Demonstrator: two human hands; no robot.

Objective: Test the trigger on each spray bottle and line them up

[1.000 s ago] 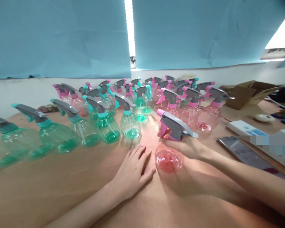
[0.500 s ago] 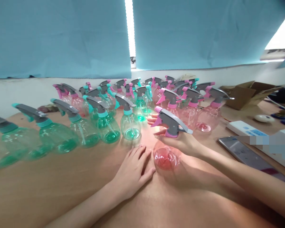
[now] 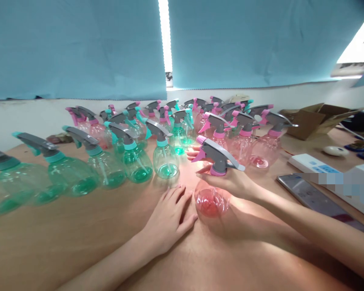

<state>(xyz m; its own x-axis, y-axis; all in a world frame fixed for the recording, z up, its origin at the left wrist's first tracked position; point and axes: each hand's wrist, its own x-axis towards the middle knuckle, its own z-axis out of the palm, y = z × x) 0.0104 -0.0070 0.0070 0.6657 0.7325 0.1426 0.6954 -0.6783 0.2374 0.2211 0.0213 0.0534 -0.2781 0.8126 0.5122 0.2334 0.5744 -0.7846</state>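
Note:
Around the upper body of a clear pink spray bottle (image 3: 211, 202) my right hand (image 3: 230, 181) is wrapped, just under its pink collar. The thumb crosses the near side, and other fingers show beyond the bottle to the left. The bottle stands upright on the table, its grey and pink trigger head pointing left. My left hand (image 3: 170, 220) lies flat on the table, fingers stretched out, holding nothing. Its fingertips are close to the pink bottle's left side. Nearest beyond them stands a green spray bottle (image 3: 166, 161) with a grey and teal head.
Several green bottles (image 3: 73, 173) line the left side of the wooden table (image 3: 79, 246). Several pink ones (image 3: 267, 145) stand behind my right hand. At the right lie a phone (image 3: 303, 194), a white power strip (image 3: 309, 163), a white mouse (image 3: 336, 150) and an open cardboard box (image 3: 312, 119).

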